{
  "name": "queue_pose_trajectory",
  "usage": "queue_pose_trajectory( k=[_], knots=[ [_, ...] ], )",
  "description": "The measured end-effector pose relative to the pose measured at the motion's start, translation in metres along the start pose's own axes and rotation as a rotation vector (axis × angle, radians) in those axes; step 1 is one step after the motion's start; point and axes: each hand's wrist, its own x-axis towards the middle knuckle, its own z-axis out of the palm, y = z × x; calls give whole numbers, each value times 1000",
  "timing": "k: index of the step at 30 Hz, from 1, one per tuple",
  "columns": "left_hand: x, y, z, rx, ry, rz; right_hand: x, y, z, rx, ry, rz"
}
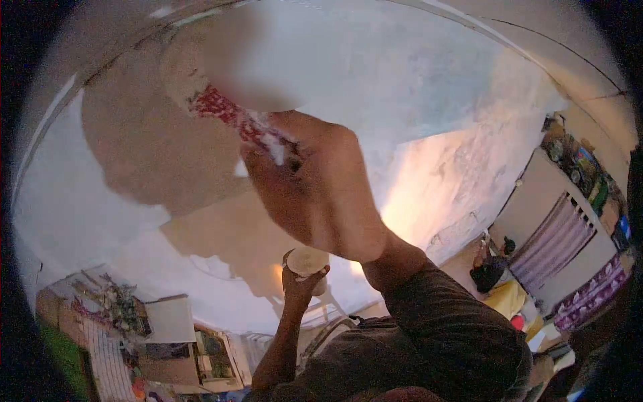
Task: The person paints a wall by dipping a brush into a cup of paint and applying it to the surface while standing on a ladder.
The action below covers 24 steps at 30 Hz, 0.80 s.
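Note:
My right hand (321,181) is raised close in front of me, its fingers closed round a paintbrush (224,112). The brush is red and smeared with white, and its far end points up and left over the pale wall (442,80). A blurred patch covers part of the view beside that end. Lower down, my left hand (299,280) grips a round cup (309,260) by its side. Pale, cream-coloured stuff shows at the top of the cup.
Large shadows fall across the wall. At the right, a person (492,264) is beside a purple striped curtain (559,238) and a yellow cloth (506,298). Plants (120,305) and a wooden cabinet (218,355) stand at lower left. Metal legs or rails (328,318) show below the cup.

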Motion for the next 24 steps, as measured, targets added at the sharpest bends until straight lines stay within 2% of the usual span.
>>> queue_pose_trajectory(
  k=[3,5,6,8,9,11,13,14,15,18,19,21,22,24],
  knots=[
    [-1,-2,0,-96,32,-10,10,-7,4,96,-42,31],
    [-6,13,4,84,67,115,17,-9,2,99,-60,42],
    [-7,19,5,86,83,113,21,-7,0,102,-68,-10],
    [-8,28,5,114,32,-72,26,-1,-8,112,-76,-61],
    [-8,32,10,116,39,-69,28,6,-15,108,-84,-28],
    [-9,35,18,-161,90,-1,32,26,-32,111,-90,-4],
    [-9,33,20,-99,127,7,31,48,-53,368,26,100],
    [-8,34,21,-36,157,10,33,54,-71,386,77,82],
    [-10,36,21,-6,179,0,28,58,-88,416,103,183],
    [-10,21,20,-121,196,-56,18,78,-144,265,283,286],
    [-11,16,19,-150,215,-64,12,88,-158,228,357,243],
    [-11,15,22,-187,223,-74,4,108,-192,131,497,371],
    [-13,16,20,-227,233,-81,4,106,-201,-2,551,325],
    [-15,15,20,-201,208,-54,3,104,-214,129,626,423]
  ],
)
